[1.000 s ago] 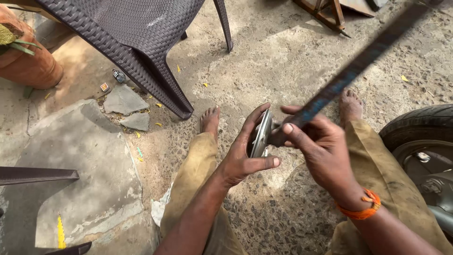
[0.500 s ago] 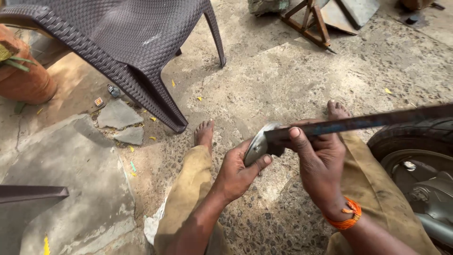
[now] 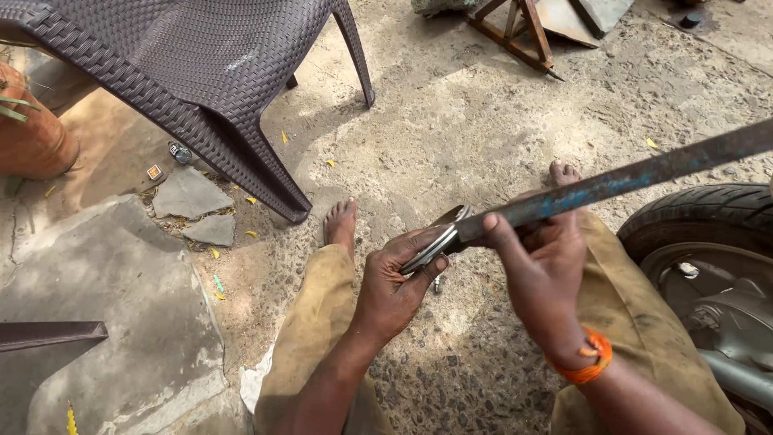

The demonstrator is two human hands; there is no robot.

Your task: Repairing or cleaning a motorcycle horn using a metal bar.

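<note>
Head view: left hand (image 3: 394,286) grips a metal ring (image 3: 435,242) at the rusty rod's (image 3: 612,184) tip, right hand (image 3: 539,266) clasping the rod beside it.

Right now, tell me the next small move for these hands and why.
Probably steady the metal ring with the left hand before pushing the long bar further. The bar's end meets the ring at a slant, the right hand grips the bar close to that joint, and both hang in the air above the gravel ground, unsupported.
</note>
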